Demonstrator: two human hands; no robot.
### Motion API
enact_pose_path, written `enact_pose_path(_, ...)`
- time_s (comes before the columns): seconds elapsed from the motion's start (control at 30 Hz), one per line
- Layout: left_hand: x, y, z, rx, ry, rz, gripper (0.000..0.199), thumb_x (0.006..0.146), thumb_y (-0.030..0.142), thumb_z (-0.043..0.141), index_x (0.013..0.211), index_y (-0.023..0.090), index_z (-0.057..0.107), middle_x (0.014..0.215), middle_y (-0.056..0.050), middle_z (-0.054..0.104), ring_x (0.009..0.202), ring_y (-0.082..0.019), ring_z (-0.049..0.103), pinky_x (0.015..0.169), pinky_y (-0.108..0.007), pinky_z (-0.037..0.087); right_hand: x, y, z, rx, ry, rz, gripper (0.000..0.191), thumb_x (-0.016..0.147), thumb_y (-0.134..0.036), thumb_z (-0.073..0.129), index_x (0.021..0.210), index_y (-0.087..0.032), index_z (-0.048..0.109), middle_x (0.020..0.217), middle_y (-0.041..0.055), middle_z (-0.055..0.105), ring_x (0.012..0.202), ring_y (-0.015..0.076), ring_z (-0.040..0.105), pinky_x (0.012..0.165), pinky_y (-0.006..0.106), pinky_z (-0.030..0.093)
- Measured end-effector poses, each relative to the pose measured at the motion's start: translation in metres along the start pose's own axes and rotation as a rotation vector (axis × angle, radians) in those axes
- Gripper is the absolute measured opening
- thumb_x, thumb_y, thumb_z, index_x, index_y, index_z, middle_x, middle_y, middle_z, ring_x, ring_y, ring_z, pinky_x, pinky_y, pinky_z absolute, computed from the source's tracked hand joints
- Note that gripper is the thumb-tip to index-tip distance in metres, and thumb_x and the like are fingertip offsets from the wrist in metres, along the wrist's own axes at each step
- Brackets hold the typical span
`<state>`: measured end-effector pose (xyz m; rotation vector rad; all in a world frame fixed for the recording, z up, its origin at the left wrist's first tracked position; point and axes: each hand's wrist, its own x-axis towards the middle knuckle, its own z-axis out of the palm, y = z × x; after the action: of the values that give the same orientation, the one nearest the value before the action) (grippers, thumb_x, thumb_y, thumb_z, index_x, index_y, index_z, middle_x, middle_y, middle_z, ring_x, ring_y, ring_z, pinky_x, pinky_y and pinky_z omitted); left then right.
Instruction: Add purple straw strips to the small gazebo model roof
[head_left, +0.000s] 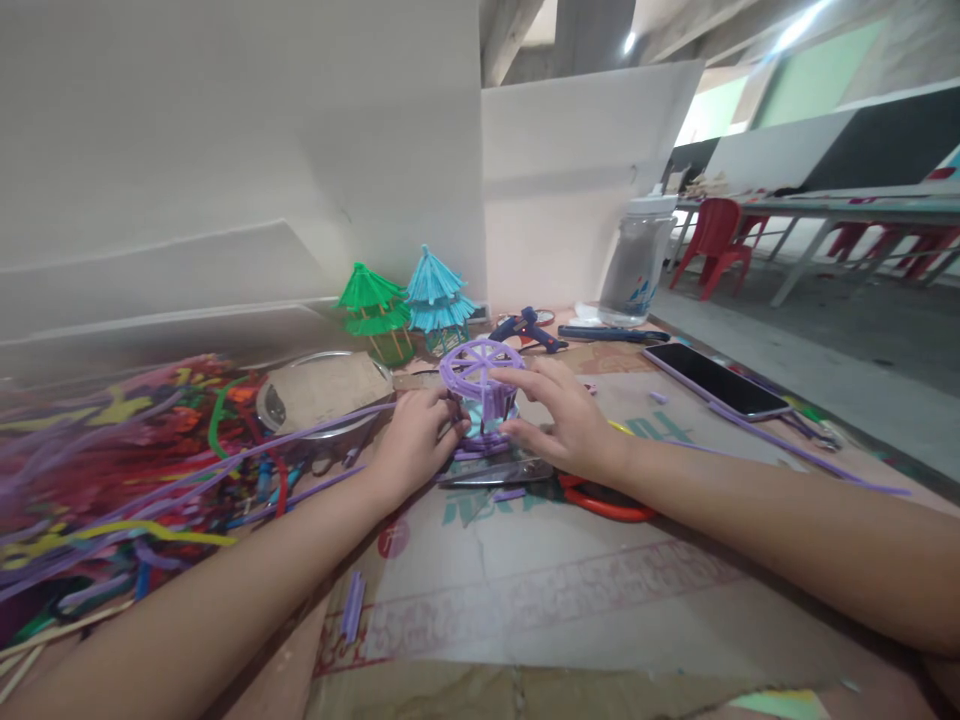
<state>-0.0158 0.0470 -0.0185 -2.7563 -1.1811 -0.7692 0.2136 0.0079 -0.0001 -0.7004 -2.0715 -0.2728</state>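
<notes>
A small purple pipe-cleaner model stands on the cardboard, with a spoked wheel on top, upright strips below and a ring at the base. My left hand has its fingers curled on the model's left side, low down near the base. From the right, my right hand grips the model, index finger at the wheel's front edge and thumb lower by the base. Its other fingers are partly hidden. Scissors with red-orange handles lie under my right hand, their blades just in front of the model.
Green and blue pagoda-like models stand behind, near a glue gun. Tangled pipe cleaners and a round tin lie left. A phone, box cutter and water bottle are right.
</notes>
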Motion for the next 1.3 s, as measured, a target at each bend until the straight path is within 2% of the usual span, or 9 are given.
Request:
enact_pose_path(0.13,0.000,0.002,-0.001,0.057,0.013,0.025,0.017,0.093,0.028,0.051,0.093,0.018,0.064,0.109,-0.010,0.064,0.104,-0.026,0.058,0.090,-0.042,0.042,0.000,-0.003,-0.003,0.026,0.019,0.008,0.026,0.096,-0.027,0.048,0.119,-0.021,0.058,0.096,0.0085,0.057,0.091,0.0236,0.054,0.080,0.041,0.047)
enact_pose_path(0.27,-0.001,0.002,-0.001,0.096,0.019,0.038,0.017,0.094,0.028,0.049,0.094,0.018,0.063,0.109,-0.011,0.064,0.103,-0.027,0.057,0.089,-0.042,0.042,0.001,-0.004,-0.003,0.038,0.038,-0.002,0.018,0.094,-0.020,0.051,0.109,-0.022,0.060,0.089,0.0061,0.055,0.085,0.0216,0.053,0.075,0.038,0.047)
enact_pose_path(0.53,-0.003,0.005,-0.003,0.147,0.051,0.088,0.020,0.094,0.026,0.048,0.102,0.016,0.063,0.112,-0.012,0.062,0.107,-0.028,0.055,0.091,-0.044,0.041,0.003,-0.007,-0.004,0.042,0.067,0.037,0.011,0.092,-0.023,0.057,0.100,-0.019,0.064,0.087,0.0060,0.056,0.086,0.0213,0.053,0.077,0.038,0.047)
enact_pose_path(0.87,-0.002,0.004,-0.003,0.154,0.031,0.072,0.019,0.094,0.027,0.048,0.096,0.015,0.063,0.109,-0.012,0.063,0.104,-0.027,0.056,0.090,-0.044,0.042,0.001,-0.005,-0.002,0.036,0.069,0.047,0.008,0.091,-0.024,0.059,0.093,-0.020,0.066,0.082,0.0042,0.055,0.082,0.0198,0.052,0.074,0.035,0.045)
enact_pose_path(1.03,-0.001,0.002,-0.001,0.076,0.014,0.025,0.016,0.093,0.026,0.051,0.092,0.017,0.064,0.108,-0.010,0.064,0.102,-0.026,0.058,0.089,-0.042,0.043,0.017,-0.002,-0.016,0.074,0.095,0.122,0.019,0.094,-0.026,0.052,0.106,-0.016,0.063,0.083,0.0049,0.058,0.077,0.0178,0.053,0.074,0.034,0.044)
enact_pose_path(1.1,0.000,0.001,0.000,0.022,0.003,-0.012,0.016,0.092,0.027,0.053,0.089,0.018,0.065,0.105,-0.009,0.065,0.099,-0.025,0.059,0.088,-0.040,0.044,0.029,0.009,-0.029,0.050,0.010,0.209,0.018,0.093,-0.026,0.050,0.099,-0.015,0.064,0.080,0.0042,0.060,0.072,0.0163,0.053,0.068,0.031,0.043)
enact_pose_path(1.17,0.000,0.000,0.000,-0.015,-0.006,-0.041,0.017,0.092,0.027,0.053,0.086,0.018,0.066,0.103,-0.008,0.065,0.097,-0.024,0.060,0.087,-0.039,0.045,0.037,0.027,-0.043,0.012,-0.240,0.337,0.018,0.091,-0.028,0.052,0.091,-0.017,0.065,0.082,0.0046,0.065,0.074,0.0175,0.058,0.066,0.029,0.042)
enact_pose_path(1.23,0.000,-0.001,0.001,-0.036,-0.006,-0.052,0.018,0.092,0.027,0.053,0.085,0.018,0.067,0.102,-0.008,0.066,0.097,-0.023,0.060,0.087,-0.038,0.045,0.038,0.048,-0.054,0.005,-0.521,0.413,0.021,0.089,-0.032,0.053,0.094,-0.018,0.067,0.085,0.0050,0.069,0.074,0.0183,0.061,0.066,0.030,0.042)
enact_pose_path(1.3,0.001,-0.002,0.000,-0.047,-0.001,-0.047,0.018,0.092,0.027,0.053,0.085,0.017,0.067,0.102,-0.007,0.066,0.096,-0.023,0.060,0.087,-0.038,0.045,0.031,0.068,-0.059,-0.036,-0.674,0.441,0.023,0.088,-0.033,0.053,0.101,-0.020,0.067,0.097,0.0060,0.071,0.082,0.0200,0.063,0.069,0.030,0.043)
